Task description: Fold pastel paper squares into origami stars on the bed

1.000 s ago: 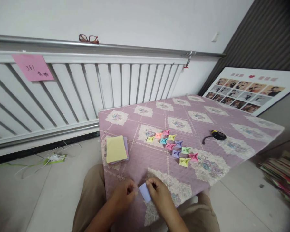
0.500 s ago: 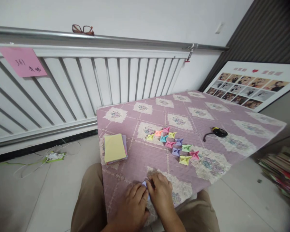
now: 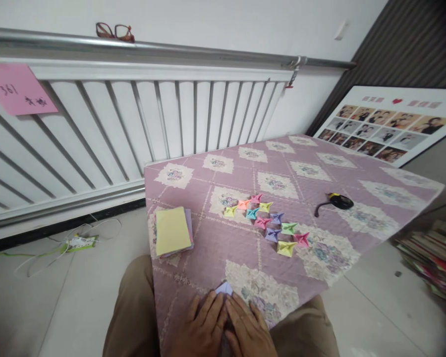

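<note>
A small lilac sheet of folded paper (image 3: pixel 225 288) lies at the near edge of the table, its pointed top showing beyond my fingertips. The rest of it is hidden under my hands. My left hand (image 3: pixel 203 325) rests on its left side with the fingers stretched out flat. From the right, my right hand (image 3: pixel 248 325) lies on the paper too, fingers extended and close to the left ones. Farther off, several folded paper boats (image 3: pixel 272 234) in pink, yellow, blue, green and orange stand in slanting rows.
A stack of coloured paper (image 3: pixel 173 231), yellow on top, sits at the table's left edge. To the right lies a black and yellow tape measure (image 3: pixel 340 201) with a strap. Behind the patterned tablecloth (image 3: pixel 241 171) are a white radiator (image 3: pixel 186 114) and a photo board (image 3: pixel 379 124).
Both hands have slid down toward me and flattened onto the paper, where they were bent around it before. More of the lilac tip shows now. The view has shifted slightly.
</note>
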Tool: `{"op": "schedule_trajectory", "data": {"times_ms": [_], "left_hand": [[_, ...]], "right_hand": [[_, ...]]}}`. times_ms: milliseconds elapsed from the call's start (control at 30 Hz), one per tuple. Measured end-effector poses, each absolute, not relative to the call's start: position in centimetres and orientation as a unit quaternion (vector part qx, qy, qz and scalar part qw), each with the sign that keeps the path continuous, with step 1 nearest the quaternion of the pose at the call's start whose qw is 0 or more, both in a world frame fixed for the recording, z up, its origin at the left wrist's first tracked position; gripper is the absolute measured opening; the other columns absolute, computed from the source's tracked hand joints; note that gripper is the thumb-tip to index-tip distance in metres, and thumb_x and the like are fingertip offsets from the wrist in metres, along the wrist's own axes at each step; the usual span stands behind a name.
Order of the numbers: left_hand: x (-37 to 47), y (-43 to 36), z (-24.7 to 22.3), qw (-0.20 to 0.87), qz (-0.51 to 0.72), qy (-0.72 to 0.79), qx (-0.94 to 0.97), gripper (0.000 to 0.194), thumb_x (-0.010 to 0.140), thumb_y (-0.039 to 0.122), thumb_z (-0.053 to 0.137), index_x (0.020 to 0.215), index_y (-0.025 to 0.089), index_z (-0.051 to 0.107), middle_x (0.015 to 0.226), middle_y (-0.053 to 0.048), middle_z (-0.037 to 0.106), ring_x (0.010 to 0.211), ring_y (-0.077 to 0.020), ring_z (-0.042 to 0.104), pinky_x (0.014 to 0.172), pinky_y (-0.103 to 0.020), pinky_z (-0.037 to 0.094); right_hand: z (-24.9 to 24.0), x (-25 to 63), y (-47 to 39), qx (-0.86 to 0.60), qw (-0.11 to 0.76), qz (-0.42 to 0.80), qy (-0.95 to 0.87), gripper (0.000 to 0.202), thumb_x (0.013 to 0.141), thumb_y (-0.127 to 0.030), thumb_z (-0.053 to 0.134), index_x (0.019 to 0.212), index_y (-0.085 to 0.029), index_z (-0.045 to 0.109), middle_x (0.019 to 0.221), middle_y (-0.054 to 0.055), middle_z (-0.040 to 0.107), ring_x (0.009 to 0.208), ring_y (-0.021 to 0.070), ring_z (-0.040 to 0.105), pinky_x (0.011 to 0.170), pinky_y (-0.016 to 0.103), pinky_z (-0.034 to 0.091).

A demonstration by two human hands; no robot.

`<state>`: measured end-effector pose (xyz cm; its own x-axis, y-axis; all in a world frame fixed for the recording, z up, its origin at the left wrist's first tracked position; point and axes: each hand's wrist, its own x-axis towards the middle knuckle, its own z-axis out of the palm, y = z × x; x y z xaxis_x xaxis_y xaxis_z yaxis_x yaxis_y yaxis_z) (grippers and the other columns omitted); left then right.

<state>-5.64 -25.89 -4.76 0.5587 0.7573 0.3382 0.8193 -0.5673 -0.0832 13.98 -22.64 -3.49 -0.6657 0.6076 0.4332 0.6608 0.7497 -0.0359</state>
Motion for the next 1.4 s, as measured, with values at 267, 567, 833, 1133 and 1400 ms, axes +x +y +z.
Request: {"op": "schedule_trajectory", "data": {"times_ms": [267, 567, 833, 1133, 1400], "left_hand": [[-6.2, -25.6, -3.0, 0.175, -0.165, -0.448, -0.861, 0.039, 0.097, 0.033, 0.039, 0.13, 0.016, 0.054, 0.13, -0.007, 0.059, 0.125, -0.0214, 0.045, 0.109, -0.034, 0.025], [-6.1, -25.6, -3.5, 0.179, -0.181, -0.463, -0.849, 0.036, 0.095, 0.033, 0.041, 0.119, 0.019, 0.063, 0.124, -0.005, 0.063, 0.127, -0.0239, 0.039, 0.113, -0.04, 0.011], [-6.1, -26.1, -3.4, 0.162, -0.179, -0.473, -0.847, 0.039, 0.092, 0.038, 0.045, 0.122, 0.019, 0.061, 0.127, -0.006, 0.061, 0.124, -0.0244, 0.042, 0.111, -0.039, 0.013], [-6.1, -26.7, -4.6, 0.132, -0.153, -0.503, -0.84, 0.056, 0.085, 0.055, 0.052, 0.132, 0.024, 0.051, 0.137, -0.008, 0.052, 0.128, -0.0297, 0.038, 0.105, -0.043, 0.022], [-6.6, -27.0, -4.2, -0.097, -0.053, -0.52, -0.847, 0.089, 0.075, 0.059, 0.061, 0.148, 0.024, 0.024, 0.154, -0.014, 0.025, 0.136, -0.0392, 0.026, 0.103, -0.056, 0.028]], "right_hand": [[-5.5, 14.2, -22.9, -0.365, 0.21, -0.059, -0.905, 0.061, 0.086, -0.031, 0.051, 0.144, -0.023, 0.036, 0.125, 0.004, 0.065, 0.109, 0.0217, 0.063, 0.089, 0.035, 0.043], [-4.3, 14.4, -22.9, -0.331, 0.187, -0.102, -0.919, 0.046, 0.089, -0.038, 0.048, 0.132, -0.021, 0.052, 0.128, 0.003, 0.061, 0.111, 0.0206, 0.061, 0.092, 0.034, 0.039], [-4.3, 14.5, -23.1, -0.331, 0.182, -0.097, -0.921, 0.05, 0.084, -0.033, 0.053, 0.132, -0.019, 0.052, 0.133, 0.004, 0.058, 0.117, 0.0218, 0.057, 0.097, 0.035, 0.036], [-3.3, 14.4, -23.1, -0.388, 0.192, 0.062, -0.899, 0.055, 0.083, -0.023, 0.056, 0.136, -0.027, 0.045, 0.131, 0.003, 0.061, 0.117, 0.0223, 0.057, 0.097, 0.037, 0.04], [-1.1, 13.0, -20.1, -0.534, 0.262, 0.1, -0.798, 0.019, 0.086, -0.024, 0.056, 0.103, -0.026, 0.065, 0.084, 0.003, 0.069, 0.08, 0.0223, 0.065, 0.072, 0.036, 0.047]]}}
